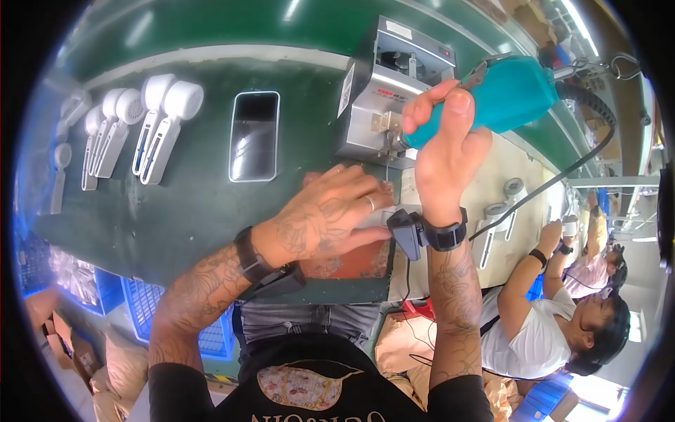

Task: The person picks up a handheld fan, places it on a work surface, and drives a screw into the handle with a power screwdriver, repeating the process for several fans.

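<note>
A teal plastic electric screwdriver with a black cable stands tip-down at two o'clock, gripped in the right hand over a small white part on the green counter. The left hand lies flat, fingers spread, pressing that part. White handheld fans lie in a row at ten o'clock; a grey metal machine stands at twelve.

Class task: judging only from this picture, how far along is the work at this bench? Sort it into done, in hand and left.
Done, it seems: several white handheld fans lie in a row on the green belt.
In hand: the right hand grips a teal electric screwdriver, bit down, while the left hand presses a mostly hidden white part on the bench.
Left: that piece; further parts cannot be counted.
</note>
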Demonstrator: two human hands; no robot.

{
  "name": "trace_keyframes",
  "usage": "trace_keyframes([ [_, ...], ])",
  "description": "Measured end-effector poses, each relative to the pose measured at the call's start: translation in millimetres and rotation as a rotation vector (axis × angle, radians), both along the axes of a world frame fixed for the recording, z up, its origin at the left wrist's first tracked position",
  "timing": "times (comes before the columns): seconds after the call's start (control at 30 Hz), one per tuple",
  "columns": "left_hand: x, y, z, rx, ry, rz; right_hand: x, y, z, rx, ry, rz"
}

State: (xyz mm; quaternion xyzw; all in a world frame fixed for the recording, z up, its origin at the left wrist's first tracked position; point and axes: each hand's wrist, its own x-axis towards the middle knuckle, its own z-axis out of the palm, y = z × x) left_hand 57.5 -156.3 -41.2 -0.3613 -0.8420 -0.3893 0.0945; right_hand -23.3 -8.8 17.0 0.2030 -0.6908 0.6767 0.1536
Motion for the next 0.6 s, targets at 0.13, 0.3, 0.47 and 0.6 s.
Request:
trace_keyframes([
  [0.13, 2, 0, -10, 0.011, -0.017, 0.061, 13, -2, 3, 0.010, -0.057, 0.024],
  [0.3, 2, 1, -1, -0.025, -0.056, 0.071, 52, 27, -1, -0.278, -0.114, 0.070],
  [0.47, -1, 0, -8, 0.031, 0.022, 0.026, 68, 33, -4, -0.114, -0.087, 0.044],
  [0.6, 0, -2, -9, 0.036, 0.016, 0.020, 71, 32, -5, -0.108, -0.097, 0.064],
])
